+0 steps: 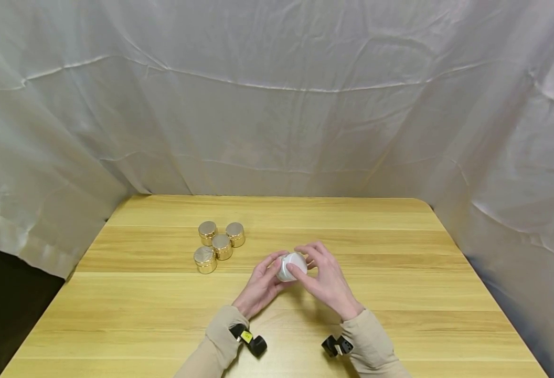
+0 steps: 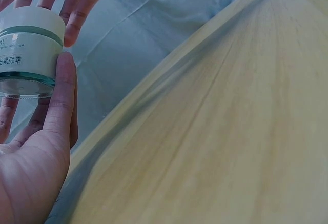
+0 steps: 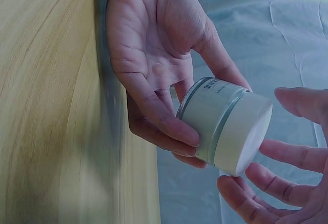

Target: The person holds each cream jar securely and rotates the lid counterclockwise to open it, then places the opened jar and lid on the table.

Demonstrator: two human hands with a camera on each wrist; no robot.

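A cream jar with a white lid and a clear base (image 2: 29, 55) is held tilted above the table, with printed text on its side. My left hand (image 1: 259, 287) grips the jar's body (image 3: 211, 116), thumb on one side and fingers on the other. Around the white lid (image 3: 246, 134) is my right hand (image 1: 328, 279), its fingers spread. In the right wrist view the right thumb stands apart from the lid, while the fingertips are close to its edge; whether they touch cannot be told.
Several small gold tins (image 1: 222, 247) with lids stand in a cluster on the wooden table (image 1: 390, 252), left of the hands and farther back. A grey cloth curtain (image 1: 277, 131) hangs behind and along the sides of the table.
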